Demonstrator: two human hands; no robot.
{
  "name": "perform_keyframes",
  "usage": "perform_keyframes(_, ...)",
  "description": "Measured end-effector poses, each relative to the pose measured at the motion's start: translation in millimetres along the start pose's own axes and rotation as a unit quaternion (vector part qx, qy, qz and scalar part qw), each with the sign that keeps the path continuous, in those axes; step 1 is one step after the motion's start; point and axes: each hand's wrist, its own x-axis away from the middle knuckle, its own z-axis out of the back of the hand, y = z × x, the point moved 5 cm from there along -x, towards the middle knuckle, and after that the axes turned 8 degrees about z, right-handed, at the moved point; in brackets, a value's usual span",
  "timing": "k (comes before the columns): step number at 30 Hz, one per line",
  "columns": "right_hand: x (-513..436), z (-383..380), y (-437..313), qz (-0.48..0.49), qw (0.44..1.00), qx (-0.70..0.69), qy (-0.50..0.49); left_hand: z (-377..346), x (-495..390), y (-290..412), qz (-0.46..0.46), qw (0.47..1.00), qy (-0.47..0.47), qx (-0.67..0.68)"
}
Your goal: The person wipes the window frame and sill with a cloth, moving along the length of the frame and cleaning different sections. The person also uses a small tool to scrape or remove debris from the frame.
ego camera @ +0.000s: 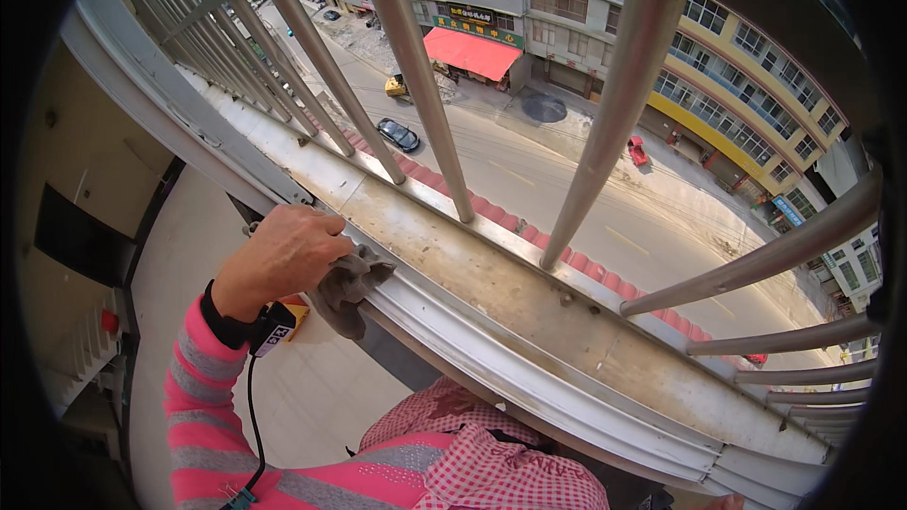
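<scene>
My left hand [287,251], in a pink and grey striped sleeve, is closed around a crumpled grey cloth [344,290]. The cloth lies against the white window frame's bottom track [453,340], near the edge of a sliding sash [262,170]. At the wrist are a black band and a small black device with a cable. Only a small part of my right hand [726,503] shows at the bottom right edge, and what it does is hidden. Beyond the track runs a stained, dusty outer sill [482,283].
Metal window bars [418,85] rise from the sill's outer edge, with a street and buildings far below. Inside are a pale tiled floor [297,404], a yellow and red object [294,315] beneath my left wrist and a checked pink apron [510,467] against the frame.
</scene>
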Motion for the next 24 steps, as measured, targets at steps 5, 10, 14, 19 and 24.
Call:
perform_keyframes(5, -7, -19, -17, 0.001, 0.999, -0.035, -0.026, -32, -19, 3, -0.055, 0.993, -0.073, 0.073)
perform_keyframes(10, -8, -32, -29, 0.002, 0.997, -0.057, -0.049, -43, -30, 13, -0.09, 0.97, -0.128, 0.184)
perform_keyframes(14, -11, -40, -36, 0.001, 0.996, -0.066, -0.052, -51, -42, 52, -0.158, 0.953, -0.157, 0.204)
perform_keyframes(19, -16, -45, -42, 0.023, 0.995, -0.097, -0.015, -42, -50, 107, -0.207, 0.92, -0.128, 0.308)
perform_keyframes(24, -17, -52, -47, 0.026, 0.993, -0.109, -0.041, -3, -46, 42, -0.047, 0.849, 0.012, 0.526)
